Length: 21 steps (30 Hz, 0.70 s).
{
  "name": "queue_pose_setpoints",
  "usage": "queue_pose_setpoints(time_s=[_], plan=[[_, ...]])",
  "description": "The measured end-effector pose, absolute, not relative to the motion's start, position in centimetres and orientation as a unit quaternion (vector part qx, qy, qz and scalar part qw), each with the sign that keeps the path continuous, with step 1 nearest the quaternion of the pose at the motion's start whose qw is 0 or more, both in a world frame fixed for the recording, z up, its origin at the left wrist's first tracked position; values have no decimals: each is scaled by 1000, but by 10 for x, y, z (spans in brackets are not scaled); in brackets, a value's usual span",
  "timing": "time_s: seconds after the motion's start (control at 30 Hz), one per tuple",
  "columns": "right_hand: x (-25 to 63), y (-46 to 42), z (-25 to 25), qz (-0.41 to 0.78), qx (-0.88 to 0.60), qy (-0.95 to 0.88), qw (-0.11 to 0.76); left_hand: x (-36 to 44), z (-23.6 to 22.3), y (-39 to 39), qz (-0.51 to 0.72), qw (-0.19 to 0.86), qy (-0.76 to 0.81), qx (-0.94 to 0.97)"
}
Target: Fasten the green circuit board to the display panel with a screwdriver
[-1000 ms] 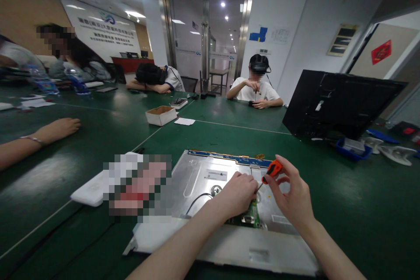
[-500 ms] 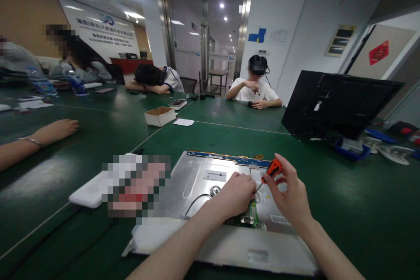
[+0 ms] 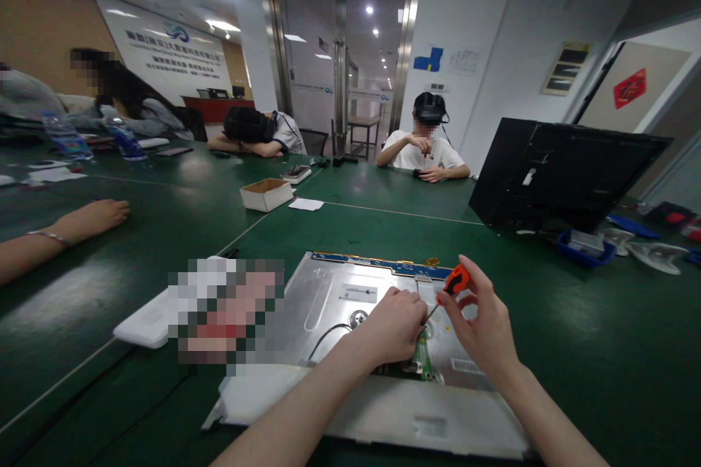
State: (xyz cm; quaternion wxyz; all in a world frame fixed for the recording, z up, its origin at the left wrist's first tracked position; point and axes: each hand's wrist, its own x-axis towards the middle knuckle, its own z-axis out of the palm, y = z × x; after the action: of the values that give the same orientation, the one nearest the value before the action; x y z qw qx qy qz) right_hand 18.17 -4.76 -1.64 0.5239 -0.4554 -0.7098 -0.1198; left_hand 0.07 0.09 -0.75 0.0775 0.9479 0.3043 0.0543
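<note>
Pinching the orange screwdriver [image 3: 456,282] in the narrow grip of the right hand [image 3: 490,325], slanting its shaft toward the green circuit board [image 3: 425,360] at seven o'clock, partly under the nearer left hand [image 3: 399,322], curled with contents hidden.

One head-worn camera looks forward and down, close over the display panel [image 3: 328,306], across the bench [image 3: 575,321] toward glass double doors [image 3: 340,73].
</note>
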Motion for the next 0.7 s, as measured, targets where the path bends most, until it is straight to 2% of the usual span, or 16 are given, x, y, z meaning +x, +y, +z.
queue_pose_setpoints(time_s=[0.7], plan=[[180,-45,-27,-81,-476,-698,529,0,-5,-1,55,69,308,947]])
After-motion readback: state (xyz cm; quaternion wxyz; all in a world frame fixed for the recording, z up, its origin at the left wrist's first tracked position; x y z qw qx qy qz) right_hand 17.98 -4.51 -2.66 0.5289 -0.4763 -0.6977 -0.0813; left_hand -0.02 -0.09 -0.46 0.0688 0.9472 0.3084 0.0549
